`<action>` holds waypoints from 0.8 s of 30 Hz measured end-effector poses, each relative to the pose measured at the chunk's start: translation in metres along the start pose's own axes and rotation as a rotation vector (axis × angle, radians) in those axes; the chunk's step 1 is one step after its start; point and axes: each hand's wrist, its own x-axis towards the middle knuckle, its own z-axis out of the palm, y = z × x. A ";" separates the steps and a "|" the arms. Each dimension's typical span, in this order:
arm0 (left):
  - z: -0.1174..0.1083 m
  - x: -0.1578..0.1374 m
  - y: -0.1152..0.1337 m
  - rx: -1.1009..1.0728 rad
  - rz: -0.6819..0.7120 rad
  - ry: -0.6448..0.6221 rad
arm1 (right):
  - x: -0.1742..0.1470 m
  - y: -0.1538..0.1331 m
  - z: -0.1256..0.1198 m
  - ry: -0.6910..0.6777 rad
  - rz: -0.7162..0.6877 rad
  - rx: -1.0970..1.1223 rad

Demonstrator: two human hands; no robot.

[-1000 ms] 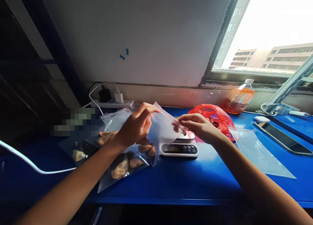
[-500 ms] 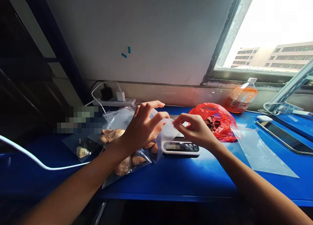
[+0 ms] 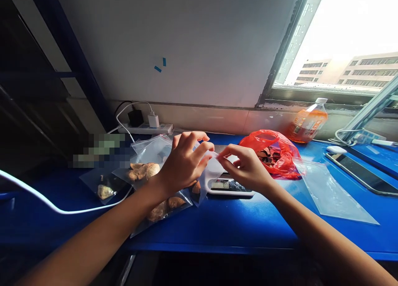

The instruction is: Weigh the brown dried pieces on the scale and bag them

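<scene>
A clear zip bag (image 3: 211, 176) is held up between my two hands, in front of a small kitchen scale (image 3: 230, 187). My right hand (image 3: 245, 166) pinches the bag's upper edge between thumb and forefinger. At the other side, my left hand (image 3: 183, 166) has its fingers curled round the bag's top; its exact grip is partly hidden. Reddish-brown pieces (image 3: 195, 188) show low down behind the held bag. Below my left wrist lies a clear bag of brown chunks (image 3: 175, 202). Another bag with pale brown chunks (image 3: 141, 172) lies just behind the wrist.
A red plastic bag (image 3: 287, 163) with dark dried pieces stands right of the scale. Farther right lie a flat zip bag (image 3: 338, 195) and a phone (image 3: 362, 174). An orange drink bottle (image 3: 309, 122) stands at the wall. A white cable (image 3: 59, 211) crosses the table's left side.
My right hand has shifted slightly left along the bag's edge, closer to my left hand's fingers. Both hands keep hold of the bag. The things on the table stay put.
</scene>
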 end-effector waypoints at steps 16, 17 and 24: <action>-0.001 0.001 0.000 -0.157 0.121 0.044 | -0.003 -0.006 -0.006 -0.215 0.149 0.331; -0.001 0.001 0.000 -0.184 0.140 0.060 | -0.003 -0.006 -0.007 -0.229 0.158 0.371; -0.003 0.002 -0.001 -0.199 0.164 0.039 | -0.004 -0.009 -0.008 -0.235 0.153 0.425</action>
